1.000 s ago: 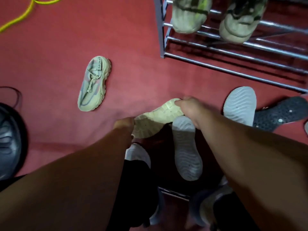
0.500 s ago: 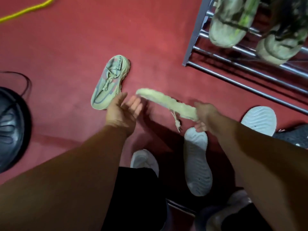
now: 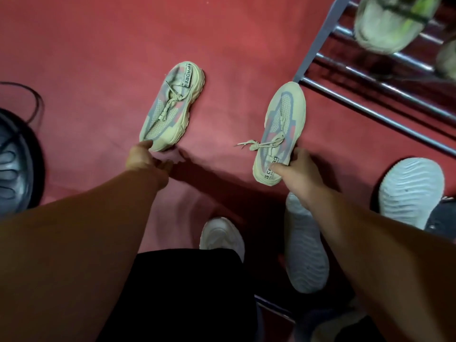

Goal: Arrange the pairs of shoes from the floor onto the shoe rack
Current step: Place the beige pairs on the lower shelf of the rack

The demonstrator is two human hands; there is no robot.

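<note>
— Rack contents?
— We log the shoe rack [image 3: 318, 40]: one green-streaked sneaker [image 3: 385, 25] on its bars.
— Hands?
— Our right hand [image 3: 298, 174] grips a beige sneaker [image 3: 283, 119] by the heel beside the rack; our left hand [image 3: 145, 159], loosely open, touches its mate [image 3: 170, 107] on the floor [image 3: 98, 45].

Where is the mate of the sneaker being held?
In the head view, the matching sneaker lies on the red floor left of centre, the left hand at its near end, left of the shoe rack.

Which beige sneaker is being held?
The sneaker nearest the rack, gripped by the right hand; the other sneaker lies on the floor by the left hand.
</note>
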